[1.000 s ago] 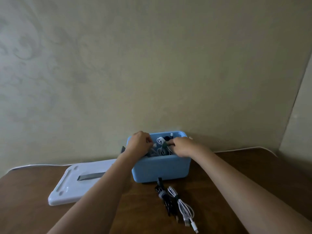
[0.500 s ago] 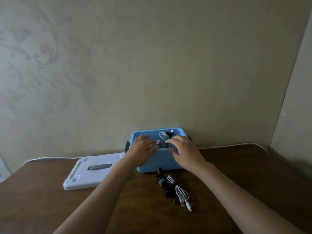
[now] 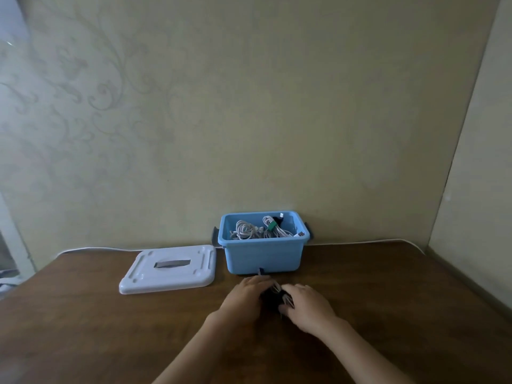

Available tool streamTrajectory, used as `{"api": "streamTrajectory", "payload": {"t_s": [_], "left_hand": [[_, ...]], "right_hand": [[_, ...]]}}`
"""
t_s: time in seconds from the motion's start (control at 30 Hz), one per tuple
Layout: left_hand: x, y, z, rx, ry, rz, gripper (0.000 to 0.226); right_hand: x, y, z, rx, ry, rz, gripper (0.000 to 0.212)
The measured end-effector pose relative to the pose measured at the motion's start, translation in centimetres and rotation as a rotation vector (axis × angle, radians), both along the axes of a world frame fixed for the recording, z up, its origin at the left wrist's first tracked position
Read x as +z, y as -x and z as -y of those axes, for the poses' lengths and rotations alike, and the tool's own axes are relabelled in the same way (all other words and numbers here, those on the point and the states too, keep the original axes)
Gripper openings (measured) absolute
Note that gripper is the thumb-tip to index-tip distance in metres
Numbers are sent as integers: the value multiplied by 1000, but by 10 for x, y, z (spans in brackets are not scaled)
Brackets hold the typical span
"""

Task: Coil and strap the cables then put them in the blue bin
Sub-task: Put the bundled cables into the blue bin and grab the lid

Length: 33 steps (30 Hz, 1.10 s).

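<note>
Cables point(image 3: 275, 296) on the desk point(image 3: 110, 328): my left hand point(image 3: 246, 296) and right hand point(image 3: 307, 306) close around them; next, lift into the blue bin point(image 3: 263, 256).

- Left hand point(image 3: 245, 296) lies palm down, fingers curled inward toward the right.
- Right hand point(image 3: 306, 306) lies palm down close beside it, fingers curled.

Dark brown wooden table point(image 3: 388, 300), blue bin point(image 3: 263, 259) at twelve o'clock by the wall, white lid point(image 3: 169, 268) flat at ten o'clock just beside the bin, bundle of black and white cables point(image 3: 273, 296) at centre, near the bin's front.
</note>
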<state>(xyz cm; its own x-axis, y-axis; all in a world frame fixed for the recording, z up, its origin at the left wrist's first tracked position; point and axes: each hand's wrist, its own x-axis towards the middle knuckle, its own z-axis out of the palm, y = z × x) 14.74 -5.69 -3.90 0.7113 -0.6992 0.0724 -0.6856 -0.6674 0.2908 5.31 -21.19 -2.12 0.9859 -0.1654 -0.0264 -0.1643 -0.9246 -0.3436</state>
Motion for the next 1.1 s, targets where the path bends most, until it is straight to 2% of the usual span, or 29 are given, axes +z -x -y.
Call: {"api": "streamTrajectory", "payload": {"t_s": [0.1,0.17,0.23,0.3,0.43,0.57,0.67,0.83,0.93,1.03,1.1], "left_hand": [[3,2,-3,4,-16,118,57],[7,1,-5,4,-42,170,47],[10,-1,-9,-6,-64,203,33],[14,-4,-16,-23,-27,210,31],[38,-14,-26,56,234,176,22],[89,-34,-21,139,542,23,2],[124,-66,-10,182,719,-59,11],[135,-127,11,283,585,83,13],[119,-154,26,307,402,115,10],[94,-170,39,320,240,50,16],[89,-176,44,276,87,-8,24]], "right_hand": [[3,3,9,-44,-62,-6,34],[5,5,17,-64,-126,-5,34],[10,7,22,-68,-240,30,34],[21,8,27,-53,-319,110,34],[57,-4,37,-3,-464,329,29],[94,-45,45,-13,-492,538,30],[113,-82,46,-33,-448,608,31],[106,-135,54,10,-370,596,35],[89,-153,61,35,-232,378,40],[77,-153,66,98,-174,325,50],[74,-147,63,188,-186,268,70]]}}
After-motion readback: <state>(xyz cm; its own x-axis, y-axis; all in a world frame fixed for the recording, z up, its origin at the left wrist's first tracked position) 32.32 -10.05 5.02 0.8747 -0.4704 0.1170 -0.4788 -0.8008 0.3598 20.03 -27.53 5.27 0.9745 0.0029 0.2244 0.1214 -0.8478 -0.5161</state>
